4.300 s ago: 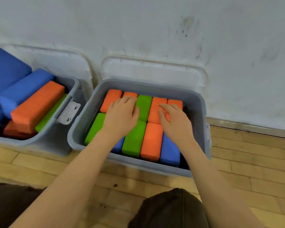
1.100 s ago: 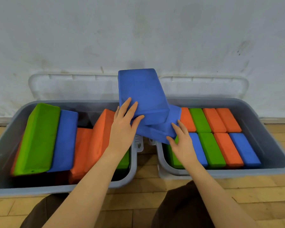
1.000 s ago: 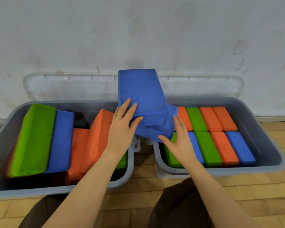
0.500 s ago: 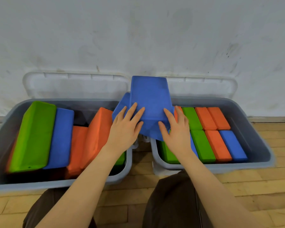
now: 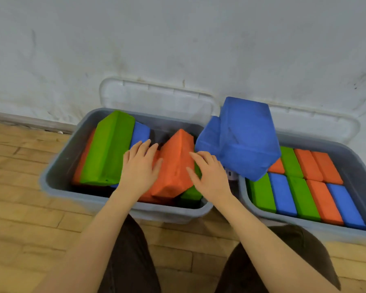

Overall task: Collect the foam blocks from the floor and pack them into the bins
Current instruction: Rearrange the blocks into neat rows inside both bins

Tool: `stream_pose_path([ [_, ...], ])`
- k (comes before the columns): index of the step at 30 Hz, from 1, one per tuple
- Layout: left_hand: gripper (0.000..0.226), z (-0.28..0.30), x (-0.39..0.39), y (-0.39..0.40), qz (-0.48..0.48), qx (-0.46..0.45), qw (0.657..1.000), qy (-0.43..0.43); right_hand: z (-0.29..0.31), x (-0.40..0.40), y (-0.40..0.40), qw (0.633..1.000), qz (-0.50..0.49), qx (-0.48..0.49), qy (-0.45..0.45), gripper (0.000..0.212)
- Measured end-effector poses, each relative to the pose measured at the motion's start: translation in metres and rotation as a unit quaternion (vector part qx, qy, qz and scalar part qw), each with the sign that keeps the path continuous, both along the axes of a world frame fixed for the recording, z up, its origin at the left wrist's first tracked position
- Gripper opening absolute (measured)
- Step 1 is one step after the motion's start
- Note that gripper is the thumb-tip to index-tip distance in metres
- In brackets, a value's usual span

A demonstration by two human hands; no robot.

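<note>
Two grey bins stand side by side against the wall. The left bin [image 5: 57,178] holds big foam blocks lying askew: a green block [image 5: 108,149], a blue one [image 5: 141,133] and a tilted orange block [image 5: 175,163]. My left hand [image 5: 138,168] rests with straight fingers on the orange block's left side, and my right hand [image 5: 209,174] lies against its right side. Two large blue blocks [image 5: 245,136] sit stacked across the gap between the bins, free of both hands. The right bin [image 5: 355,166] is packed with rows of small green, blue and orange blocks [image 5: 300,187].
Translucent lids [image 5: 156,100] lean against the white wall behind both bins. Wooden floor [image 5: 19,187] stretches to the left and front. My knees in dark trousers [image 5: 127,261] are just in front of the bins.
Both hands have let go of the large blue blocks and moved left onto the tilted orange block in the left bin. The blue blocks stay where they were, on the bins' edges.
</note>
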State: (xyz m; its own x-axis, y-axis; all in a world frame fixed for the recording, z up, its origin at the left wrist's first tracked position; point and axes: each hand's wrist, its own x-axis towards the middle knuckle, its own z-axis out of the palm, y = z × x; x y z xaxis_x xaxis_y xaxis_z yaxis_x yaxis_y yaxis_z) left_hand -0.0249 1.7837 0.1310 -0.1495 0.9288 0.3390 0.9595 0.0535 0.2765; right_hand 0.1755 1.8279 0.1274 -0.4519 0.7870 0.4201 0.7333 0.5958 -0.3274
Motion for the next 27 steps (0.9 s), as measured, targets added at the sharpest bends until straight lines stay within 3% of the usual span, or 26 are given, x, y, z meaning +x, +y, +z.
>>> stream_pose_path([
  [4,0.063,-0.016,-0.036,-0.021,0.051,-0.039,0.998,-0.004,-0.031,-0.033,-0.005,0.973,-0.041,-0.197,-0.114,0.077],
  [7,0.066,-0.028,-0.055,-0.031,0.116,-0.067,0.991,-0.017,-0.041,-0.048,-0.012,0.965,-0.066,-0.243,-0.075,0.086],
  [10,0.078,-0.039,-0.071,-0.035,0.171,-0.118,0.977,-0.043,-0.041,-0.061,-0.014,0.977,-0.042,-0.198,-0.061,0.079],
  [15,0.093,-0.053,-0.084,-0.037,0.179,-0.120,0.969,-0.117,-0.038,-0.093,-0.006,0.983,-0.033,-0.179,-0.040,0.070],
  [22,0.082,-0.051,-0.077,-0.036,0.215,-0.097,0.944,-0.232,-0.041,-0.104,-0.006,0.986,0.001,-0.166,0.003,0.063],
  [27,0.065,-0.034,-0.073,-0.042,0.225,-0.010,0.940,-0.255,-0.016,-0.097,-0.011,0.992,0.013,-0.105,0.066,0.054],
])
